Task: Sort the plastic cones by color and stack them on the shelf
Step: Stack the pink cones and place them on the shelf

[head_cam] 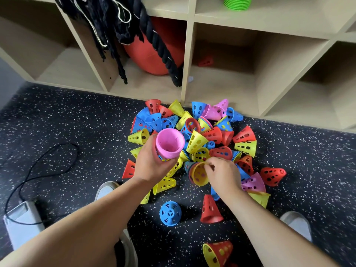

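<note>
Speckled floor (77,116) carries the cone pile (213,134) below the shelf (189,54). Left grip (152,164) clasps a pink stack (169,145), mouth up. Right grip (223,175) pinches the rim of a yellow cone (198,175) lying sideways, mouth facing that grip, tip toward the left one.

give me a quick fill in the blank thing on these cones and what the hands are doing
1. The left hand grips a stack of plastic cones coloured ___.
2. The right hand pinches the rim of a perforated plastic cone coloured ___.
3. The nested plastic cones on the upper wooden shelf are ___.

Missing words: pink, yellow, green
</note>
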